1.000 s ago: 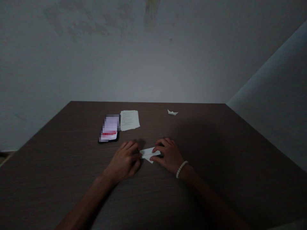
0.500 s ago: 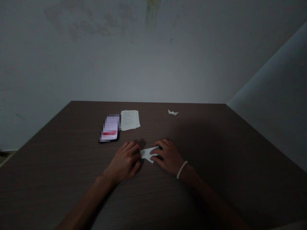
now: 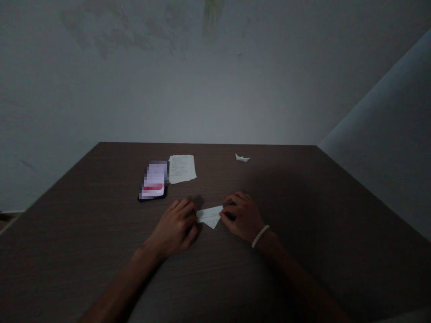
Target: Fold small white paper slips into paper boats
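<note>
A small folded piece of white printed paper (image 3: 210, 216) lies on the dark wooden table (image 3: 202, 287), with a triangular point facing me. At its left end, my left hand (image 3: 178, 224) is closed on the paper, the fingers curled and the tips partly hidden. My right hand (image 3: 244, 216), with a white bead bracelet (image 3: 260, 236) on the wrist, pinches the paper's right corner between thumb and fingers. The paper stays flat between both hands.
Beyond my left hand is a phone (image 3: 154, 180) with a lit, blurred screen. A stack of printed paper sheets (image 3: 182, 168) touches or nearly touches its right side. Near the far table edge sits a small folded paper boat (image 3: 242, 158). A wall (image 3: 215, 98) stands behind the table.
My right hand has slid right along the paper to its corner, uncovering more of the triangular part. My left hand has stayed in place.
</note>
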Demonstrator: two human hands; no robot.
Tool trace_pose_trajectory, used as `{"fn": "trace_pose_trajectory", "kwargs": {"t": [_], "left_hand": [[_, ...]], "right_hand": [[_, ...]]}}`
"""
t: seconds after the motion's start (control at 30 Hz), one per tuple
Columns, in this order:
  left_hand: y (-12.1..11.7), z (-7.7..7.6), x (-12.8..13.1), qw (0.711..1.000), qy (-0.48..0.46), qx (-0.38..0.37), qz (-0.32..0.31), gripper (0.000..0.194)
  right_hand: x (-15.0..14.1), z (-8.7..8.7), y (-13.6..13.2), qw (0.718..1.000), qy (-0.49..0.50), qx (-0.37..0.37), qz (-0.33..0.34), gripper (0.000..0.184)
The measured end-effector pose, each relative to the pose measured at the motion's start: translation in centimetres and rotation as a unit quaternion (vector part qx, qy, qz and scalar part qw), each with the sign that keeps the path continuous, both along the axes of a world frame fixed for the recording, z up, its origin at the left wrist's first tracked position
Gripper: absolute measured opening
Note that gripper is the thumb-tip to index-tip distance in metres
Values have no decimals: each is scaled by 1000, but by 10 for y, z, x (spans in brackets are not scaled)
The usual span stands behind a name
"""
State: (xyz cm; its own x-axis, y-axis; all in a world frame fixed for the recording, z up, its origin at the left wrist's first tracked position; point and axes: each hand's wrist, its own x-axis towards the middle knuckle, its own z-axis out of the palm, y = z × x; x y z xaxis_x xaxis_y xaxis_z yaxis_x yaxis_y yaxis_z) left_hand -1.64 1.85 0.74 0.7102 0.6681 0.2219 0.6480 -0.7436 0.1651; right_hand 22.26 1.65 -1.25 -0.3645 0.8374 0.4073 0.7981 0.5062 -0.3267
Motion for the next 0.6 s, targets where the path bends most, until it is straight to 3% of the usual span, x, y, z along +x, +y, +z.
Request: {"fn": "trace_pose_trajectory", "kwargs": {"t": [0.23,0.43,0.6], "left_hand": [[0,-3,2,1000,-18,3,13,24],[2,-12,6,998,-34,14,50,25],[1,-14,8,996,-49,-6,74,19]], "right_hand": [[3,1,1,999,-14,21,-21,11],[0,-1,2,999,6,-20,34,17],[-1,-2,3,998,15,-50,34,19]]}}
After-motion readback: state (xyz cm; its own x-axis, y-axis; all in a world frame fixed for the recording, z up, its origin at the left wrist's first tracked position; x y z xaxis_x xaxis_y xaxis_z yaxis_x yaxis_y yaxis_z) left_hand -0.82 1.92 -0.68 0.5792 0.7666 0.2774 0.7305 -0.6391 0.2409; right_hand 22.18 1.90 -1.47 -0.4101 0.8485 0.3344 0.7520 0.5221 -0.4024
